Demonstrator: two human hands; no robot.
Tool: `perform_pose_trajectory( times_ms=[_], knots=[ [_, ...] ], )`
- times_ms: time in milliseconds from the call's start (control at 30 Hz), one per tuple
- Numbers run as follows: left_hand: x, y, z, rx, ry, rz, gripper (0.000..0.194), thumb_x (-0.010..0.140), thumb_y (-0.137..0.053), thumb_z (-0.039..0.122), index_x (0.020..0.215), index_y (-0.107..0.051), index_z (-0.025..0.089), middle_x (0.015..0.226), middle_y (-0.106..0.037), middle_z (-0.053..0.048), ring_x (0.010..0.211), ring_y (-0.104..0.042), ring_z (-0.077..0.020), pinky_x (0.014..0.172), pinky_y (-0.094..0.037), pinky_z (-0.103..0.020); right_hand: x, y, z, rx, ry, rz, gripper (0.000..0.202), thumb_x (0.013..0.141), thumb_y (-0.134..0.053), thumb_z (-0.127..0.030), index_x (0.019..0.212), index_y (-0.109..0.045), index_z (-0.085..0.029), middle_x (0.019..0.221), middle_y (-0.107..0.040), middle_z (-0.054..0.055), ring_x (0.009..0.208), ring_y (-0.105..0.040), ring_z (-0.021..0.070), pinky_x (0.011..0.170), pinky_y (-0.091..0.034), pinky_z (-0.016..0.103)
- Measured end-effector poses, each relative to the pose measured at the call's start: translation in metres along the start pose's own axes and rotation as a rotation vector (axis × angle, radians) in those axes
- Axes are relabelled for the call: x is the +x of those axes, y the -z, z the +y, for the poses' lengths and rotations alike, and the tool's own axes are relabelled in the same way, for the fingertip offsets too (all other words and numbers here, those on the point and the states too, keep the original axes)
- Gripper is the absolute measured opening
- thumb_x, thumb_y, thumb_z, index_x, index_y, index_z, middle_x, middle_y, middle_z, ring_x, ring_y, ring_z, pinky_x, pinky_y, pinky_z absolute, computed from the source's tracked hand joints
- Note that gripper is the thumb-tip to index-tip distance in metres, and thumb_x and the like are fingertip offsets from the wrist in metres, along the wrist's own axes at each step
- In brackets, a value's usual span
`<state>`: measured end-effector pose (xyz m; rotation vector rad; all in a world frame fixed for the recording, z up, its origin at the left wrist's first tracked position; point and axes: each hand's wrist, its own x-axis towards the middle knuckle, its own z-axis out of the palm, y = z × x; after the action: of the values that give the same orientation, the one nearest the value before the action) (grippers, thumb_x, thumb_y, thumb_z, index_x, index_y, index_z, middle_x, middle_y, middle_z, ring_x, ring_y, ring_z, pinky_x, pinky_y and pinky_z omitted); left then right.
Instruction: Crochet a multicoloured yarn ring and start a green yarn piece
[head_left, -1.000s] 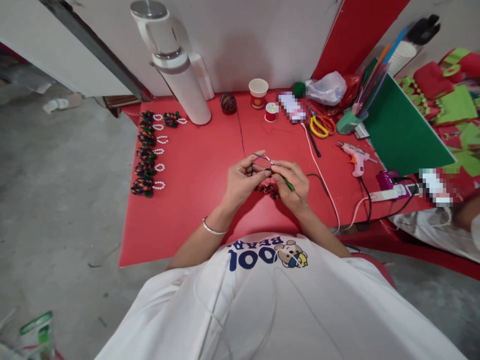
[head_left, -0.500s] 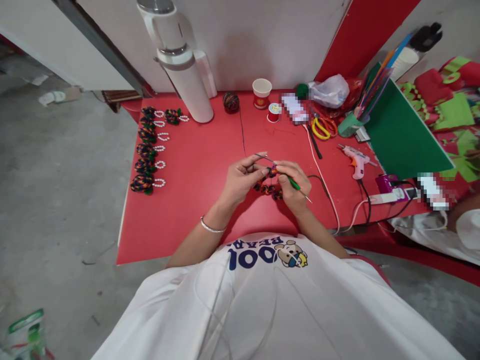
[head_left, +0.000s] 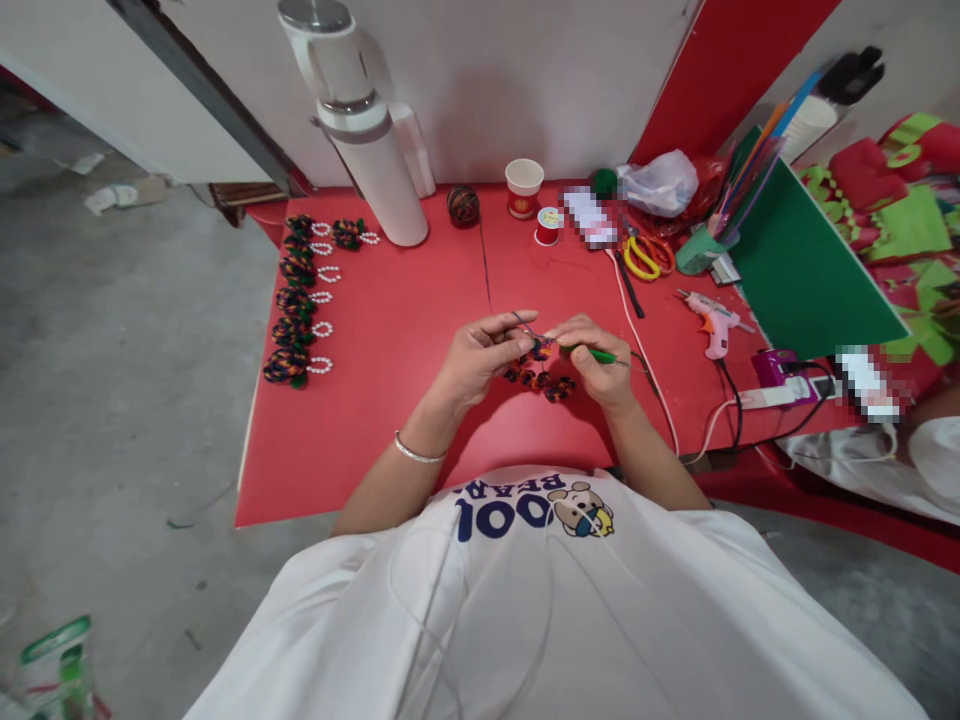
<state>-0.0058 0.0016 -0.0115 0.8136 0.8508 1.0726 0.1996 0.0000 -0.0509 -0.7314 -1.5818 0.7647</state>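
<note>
Between thumb and fingers my left hand (head_left: 480, 358) pinches a multicoloured crochet piece (head_left: 541, 380), whose dark and orange curls hang below the fingers. Yarn passes over its raised index finger and runs back to a dark variegated yarn ball (head_left: 463, 205) near the wall. My right hand (head_left: 598, 360) is closed around a crochet hook (head_left: 600, 354) with a green handle, held nearly level. The hook's tip meets the upper edge of the piece, close to the left fingertips; the exact stitch is too small to make out.
Finished-looking yarn bundles with bead loops (head_left: 289, 365) line the red table's (head_left: 360, 440) left side. A white flask (head_left: 382, 180), paper cup (head_left: 523, 188), thread spool (head_left: 548, 226) and scissors (head_left: 643, 257) stand or lie behind. To the right are a glue gun (head_left: 714, 322) and cables.
My right hand has turned, bringing the hook from a downward slant to nearly level, its handle pointing right. The curled end of the piece hangs more freely below. My left hand has barely shifted.
</note>
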Motion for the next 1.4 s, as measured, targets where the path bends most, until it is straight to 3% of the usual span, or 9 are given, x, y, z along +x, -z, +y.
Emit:
perform_pose_trajectory(
  times_ms=[67,200,333,633,867,967,1100,1200,1400],
  knots=[
    [0.000,0.000,0.001,0.011,-0.002,0.002,0.046,0.058,-0.103,0.028,0.101,-0.088,0.020,0.069,-0.069,0.000,0.049,-0.047,-0.0038,0.044,-0.026,-0.020,0.001,0.002,0.001,0.006,-0.011,-0.014,0.028,0.100,-0.067,-0.056,0.100,-0.082,-0.032,0.100,-0.086,0.004,0.098,-0.078,0.0236,0.093,-0.063,0.048],
    [0.000,0.000,0.001,0.021,-0.021,0.009,0.047,0.057,-0.104,0.028,0.101,-0.088,0.019,0.074,-0.072,-0.001,0.062,-0.064,-0.0094,0.054,-0.046,-0.020,0.001,0.003,0.000,-0.008,-0.044,-0.025,0.033,0.099,-0.066,-0.060,0.095,-0.081,-0.032,0.097,-0.085,0.004,0.095,-0.078,0.0239,0.094,-0.063,0.049],
    [0.000,0.000,0.001,0.013,-0.023,-0.014,0.048,0.057,-0.104,0.029,0.100,-0.087,0.018,0.076,-0.074,-0.002,0.069,-0.070,-0.0131,0.069,-0.060,-0.027,0.001,0.005,-0.003,0.027,-0.023,-0.044,0.026,0.100,-0.067,-0.053,0.097,-0.081,-0.032,0.099,-0.086,0.003,0.095,-0.079,0.0227,0.094,-0.062,0.048],
    [0.002,-0.001,-0.001,0.025,-0.051,-0.002,0.048,0.059,-0.102,0.022,0.103,-0.086,0.017,0.078,-0.074,-0.001,0.069,-0.069,-0.0112,0.071,-0.057,-0.025,-0.002,0.005,-0.001,0.018,-0.067,-0.019,0.029,0.101,-0.065,-0.056,0.099,-0.081,-0.032,0.102,-0.085,0.004,0.100,-0.079,0.0236,0.095,-0.064,0.047],
    [-0.004,-0.013,-0.007,0.180,-0.244,0.125,0.047,0.068,-0.095,0.020,0.114,-0.085,0.018,0.079,-0.077,-0.001,0.062,-0.061,-0.0078,0.062,-0.048,-0.022,-0.010,-0.016,-0.016,-0.128,-0.039,0.204,0.021,0.104,-0.064,-0.046,0.103,-0.080,-0.032,0.106,-0.084,0.004,0.106,-0.078,0.0224,0.098,-0.064,0.045],
    [-0.002,-0.015,-0.013,0.173,-0.237,0.151,0.053,0.069,-0.094,0.022,0.120,-0.082,0.018,0.080,-0.077,-0.001,0.064,-0.061,-0.0088,0.063,-0.049,-0.023,-0.015,-0.021,-0.017,-0.203,0.004,0.240,0.024,0.105,-0.061,-0.048,0.104,-0.079,-0.032,0.107,-0.084,0.004,0.107,-0.078,0.0232,0.098,-0.064,0.046],
    [0.001,-0.016,-0.018,0.046,-0.147,0.089,0.062,0.063,-0.098,0.029,0.121,-0.081,0.017,0.078,-0.075,-0.001,0.071,-0.068,-0.0121,0.072,-0.054,-0.026,-0.017,-0.023,-0.016,-0.244,0.048,0.258,0.026,0.106,-0.059,-0.050,0.104,-0.078,-0.032,0.106,-0.084,0.004,0.106,-0.078,0.0234,0.097,-0.066,0.047],
    [0.000,-0.016,-0.016,0.079,-0.182,0.123,0.063,0.064,-0.098,0.028,0.124,-0.080,0.017,0.079,-0.076,-0.001,0.071,-0.067,-0.0109,0.071,-0.053,-0.025,-0.016,-0.022,-0.017,-0.230,-0.020,0.258,0.022,0.106,-0.060,-0.045,0.104,-0.078,-0.032,0.107,-0.084,0.004,0.107,-0.078,0.0220,0.097,-0.066,0.044],
    [0.001,-0.011,-0.008,0.102,-0.152,0.082,0.058,0.060,-0.100,0.027,0.115,-0.083,0.017,0.077,-0.077,-0.001,0.070,-0.070,-0.0119,0.072,-0.056,-0.025,-0.012,-0.008,-0.011,0.072,-0.199,0.130,0.023,0.102,-0.068,-0.048,0.102,-0.082,-0.031,0.105,-0.086,0.002,0.100,-0.081,0.0201,0.094,-0.067,0.039]
  ],
)
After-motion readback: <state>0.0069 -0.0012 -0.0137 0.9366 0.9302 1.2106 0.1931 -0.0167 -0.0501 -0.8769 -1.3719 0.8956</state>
